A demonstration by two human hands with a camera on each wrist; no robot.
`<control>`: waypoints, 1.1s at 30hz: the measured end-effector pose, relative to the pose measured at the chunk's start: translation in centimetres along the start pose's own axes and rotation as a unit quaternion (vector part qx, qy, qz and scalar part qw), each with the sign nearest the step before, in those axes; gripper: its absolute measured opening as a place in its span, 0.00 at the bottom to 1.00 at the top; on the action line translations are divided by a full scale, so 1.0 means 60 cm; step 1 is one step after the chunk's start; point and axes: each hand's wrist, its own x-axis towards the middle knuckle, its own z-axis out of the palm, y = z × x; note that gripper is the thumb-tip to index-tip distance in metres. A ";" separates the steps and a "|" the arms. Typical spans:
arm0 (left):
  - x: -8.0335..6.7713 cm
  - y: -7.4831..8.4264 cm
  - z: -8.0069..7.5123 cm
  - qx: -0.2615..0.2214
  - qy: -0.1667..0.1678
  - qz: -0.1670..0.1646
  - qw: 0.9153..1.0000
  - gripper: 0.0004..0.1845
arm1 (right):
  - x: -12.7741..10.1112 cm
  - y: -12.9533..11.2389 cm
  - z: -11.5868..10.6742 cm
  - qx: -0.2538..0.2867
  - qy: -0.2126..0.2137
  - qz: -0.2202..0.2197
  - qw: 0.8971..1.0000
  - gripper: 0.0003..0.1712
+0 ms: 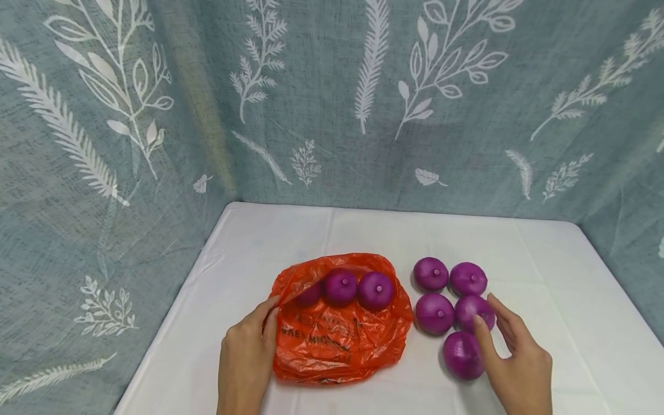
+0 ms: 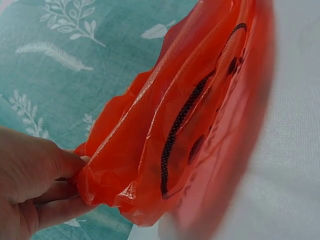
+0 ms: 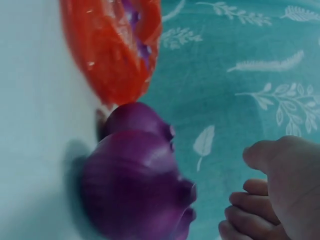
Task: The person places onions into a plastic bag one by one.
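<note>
An orange-red plastic bag (image 1: 337,357) lies on the table with its mouth open, and purple onions (image 1: 376,290) show inside it. My left hand (image 1: 244,351) pinches the bag's left rim between thumb and fingers; the left wrist view shows the gathered film (image 2: 130,160) at the fingertips. Right of the bag, several more purple onions sit close together. My right hand (image 1: 519,357) is over this group, thumb and fingers spread about one onion (image 1: 471,311). In the right wrist view, the right hand (image 3: 275,195) is apart from the onions (image 3: 135,180), its fingers slightly bent.
A white cloth covers the table (image 1: 560,276). Behind and beside it hangs a blue-green curtain (image 1: 332,161) with white leaf prints. One onion (image 1: 463,355) lies nearest the front of the group, just left of the right thumb.
</note>
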 end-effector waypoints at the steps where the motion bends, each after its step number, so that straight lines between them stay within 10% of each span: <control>1: 0.001 0.000 0.000 0.000 -0.001 0.000 1.000 0.15 | -0.004 0.003 -0.001 0.000 0.005 -0.001 1.000 0.27; 16: 0.003 0.001 0.001 0.005 -0.006 -0.007 1.000 0.14 | -0.061 0.032 -0.002 0.024 0.030 -0.022 0.999 0.33; 33: 0.001 0.001 0.000 0.007 -0.003 -0.005 1.000 0.15 | -0.106 0.029 0.008 -0.023 0.041 0.079 0.996 0.37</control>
